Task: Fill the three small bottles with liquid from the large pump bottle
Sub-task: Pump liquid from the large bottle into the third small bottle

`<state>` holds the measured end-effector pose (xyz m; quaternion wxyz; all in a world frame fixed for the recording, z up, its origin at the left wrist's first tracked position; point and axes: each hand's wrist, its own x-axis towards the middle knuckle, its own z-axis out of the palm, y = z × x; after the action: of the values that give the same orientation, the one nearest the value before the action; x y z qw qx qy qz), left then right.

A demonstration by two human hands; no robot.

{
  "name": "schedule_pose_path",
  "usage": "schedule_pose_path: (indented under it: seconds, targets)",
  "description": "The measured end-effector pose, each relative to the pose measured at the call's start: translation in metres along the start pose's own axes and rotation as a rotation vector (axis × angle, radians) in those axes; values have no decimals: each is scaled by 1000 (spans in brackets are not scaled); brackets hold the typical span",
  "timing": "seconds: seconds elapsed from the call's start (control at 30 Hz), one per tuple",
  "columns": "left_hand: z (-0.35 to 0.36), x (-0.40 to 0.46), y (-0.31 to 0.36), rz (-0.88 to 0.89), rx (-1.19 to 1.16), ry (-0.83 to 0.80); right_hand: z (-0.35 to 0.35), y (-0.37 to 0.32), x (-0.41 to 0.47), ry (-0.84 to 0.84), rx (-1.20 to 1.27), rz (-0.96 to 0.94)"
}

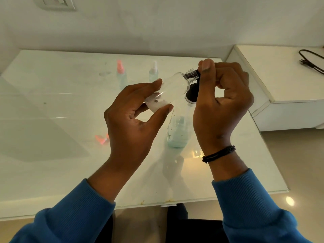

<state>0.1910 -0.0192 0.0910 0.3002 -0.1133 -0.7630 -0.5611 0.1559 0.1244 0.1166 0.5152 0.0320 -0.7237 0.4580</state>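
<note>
The large pump bottle (177,128) stands upright on the glossy white table (52,111), a little pale blue liquid at its bottom and its black pump head (191,92) at the top. Directly above it, the left hand (133,118) holds a clear small bottle (168,90) tilted, its threaded open neck pointing up and to the right towards the pump head; the thumb and fingers (156,85) pinch the bottle's lower end, which looks whitish inside. The right hand (222,102) is above and right of the pump bottle, its fingers curled round the pump's black nozzle with the thumb on top, right at the small bottle's neck. Behind the pump bottle and to its left, two more small bottles stand upright and apart: one with a pink spray cap (121,76) and one with a white spray cap (153,71). Left of the pump bottle a loose pink cap (102,138) lies on the table. A black cord bracelet (219,153) circles the right wrist, and both arms wear blue sleeves (254,207)
</note>
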Motion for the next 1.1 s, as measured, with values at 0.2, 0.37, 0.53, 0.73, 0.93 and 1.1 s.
schedule_pose_path:
  seconds: [0.2, 0.37, 0.53, 0.73, 0.93, 1.1]
  targets:
    - [-2, 2, 0, 8, 22, -2, 3, 2, -6, 13, 26, 9]
    - [-1, 2, 1, 14, 19, 0, 1, 1, 0, 12, 0, 7]
    - [0, 2, 0, 12, 41, 4, 4, 1, -7, 23, 10, 16]
    - [0, 2, 0, 0, 36, 3, 2, -1, -2, 26, 0, 24]
    - [0, 2, 0, -12, 50, 8, 5, -1, -8, 25, 18, 32]
    - [2, 1, 0, -10, 35, 11, 2, 0, -2, 34, 0, 19]
